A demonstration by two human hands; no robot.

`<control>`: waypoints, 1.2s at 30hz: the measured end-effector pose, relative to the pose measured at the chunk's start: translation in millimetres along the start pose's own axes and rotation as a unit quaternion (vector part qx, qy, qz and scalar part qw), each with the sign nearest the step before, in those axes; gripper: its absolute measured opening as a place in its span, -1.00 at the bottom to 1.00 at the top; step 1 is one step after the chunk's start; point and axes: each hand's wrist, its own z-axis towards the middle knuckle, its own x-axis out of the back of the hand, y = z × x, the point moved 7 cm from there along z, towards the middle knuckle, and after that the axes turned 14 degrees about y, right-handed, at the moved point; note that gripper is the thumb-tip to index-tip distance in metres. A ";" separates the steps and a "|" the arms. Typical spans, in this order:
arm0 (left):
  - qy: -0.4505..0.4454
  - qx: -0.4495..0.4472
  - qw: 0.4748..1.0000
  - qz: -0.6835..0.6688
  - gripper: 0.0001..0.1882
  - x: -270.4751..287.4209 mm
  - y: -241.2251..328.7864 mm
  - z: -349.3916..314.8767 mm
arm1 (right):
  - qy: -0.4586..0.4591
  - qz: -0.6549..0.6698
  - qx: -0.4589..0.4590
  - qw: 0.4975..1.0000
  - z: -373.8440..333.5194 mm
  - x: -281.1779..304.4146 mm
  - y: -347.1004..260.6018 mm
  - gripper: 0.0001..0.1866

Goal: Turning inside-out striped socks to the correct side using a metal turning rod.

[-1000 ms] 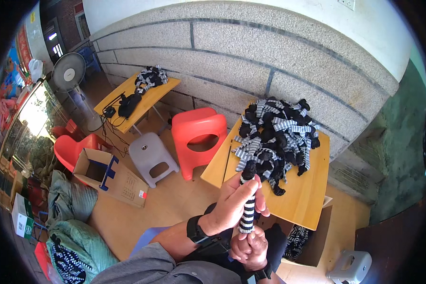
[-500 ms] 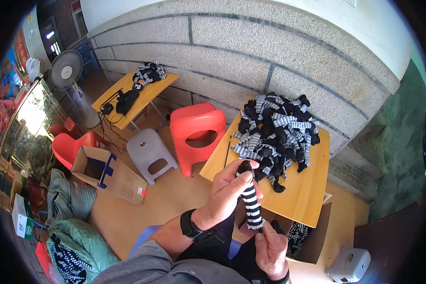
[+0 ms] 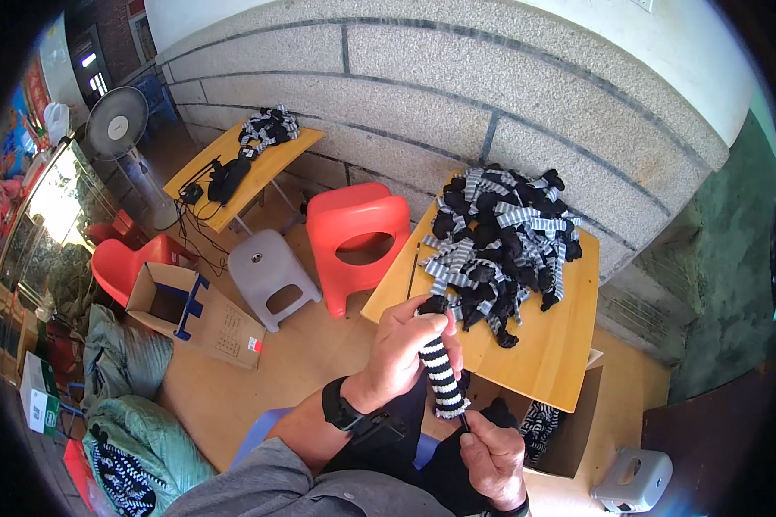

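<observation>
My left hand (image 3: 395, 355) is closed round the upper end of a small black-and-white striped knitted sock (image 3: 442, 379), with its thumb across the black tip. The striped part slants down towards my right hand (image 3: 494, 455). Those fingers are pinched on a thin dark rod (image 3: 465, 423) that meets the sock's lower, pale-edged opening. How far the rod reaches inside is hidden by the knit. Just beyond my hands, a heap of similar striped black, grey and white socks (image 3: 510, 233) lies on a yellow wooden table (image 3: 535, 370).
Below the table's right side stands an open cardboard box (image 3: 585, 422) with striped knitwear. A red stool (image 3: 353, 207), a grey stool (image 3: 272, 267) and another cardboard box (image 3: 224, 332) occupy the left floor. Green sacks (image 3: 159, 444) lie lower left; a fan (image 3: 116, 125) stands farther back.
Both hands still hold on. The sock has shifted slightly left with my left hand, and a gap has opened between its lower edge and my right fingers, showing the thin dark rod.
</observation>
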 end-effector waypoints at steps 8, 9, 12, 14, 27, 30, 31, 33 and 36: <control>-0.071 -0.007 0.991 0.112 -0.86 3.2 8.3 5.7 | 0.000 0.054 -0.034 0.998 -2.8 -6.0 10.0 -0.68; -0.065 -0.009 0.991 0.118 -0.87 4.6 8.7 6.0 | 0.023 0.072 -0.022 0.997 -4.1 -8.4 11.7 -0.69; -0.054 -0.019 0.995 0.081 -0.88 3.2 11.1 4.0 | 0.027 0.085 -0.025 0.996 -1.5 -15.1 16.2 -0.70; -0.049 -0.020 0.996 0.073 -0.89 2.6 13.4 4.0 | 0.008 0.079 -0.039 0.996 0.2 -21.4 20.8 -0.70; -0.016 -0.058 0.996 0.060 -0.65 -4.3 22.7 6.5 | -0.036 0.173 -0.049 0.983 6.0 -15.9 10.6 -0.59; -0.008 -0.054 0.994 0.098 -0.70 -11.9 18.8 4.8 | -0.015 0.229 -0.077 0.970 2.0 -14.9 13.3 -0.57; -0.031 -0.049 0.997 0.057 -0.73 -15.2 19.2 3.9 | -0.001 0.260 -0.100 0.960 1.6 -14.3 16.6 -0.56; -0.041 -0.044 0.997 0.054 -0.72 -16.1 15.8 3.8 | -0.028 0.235 -0.085 0.968 3.7 -12.0 17.6 -0.56; -0.049 -0.038 0.997 0.044 -0.71 -17.0 14.0 -0.9 | -0.051 0.224 -0.064 0.971 2.0 -12.7 21.1 -0.57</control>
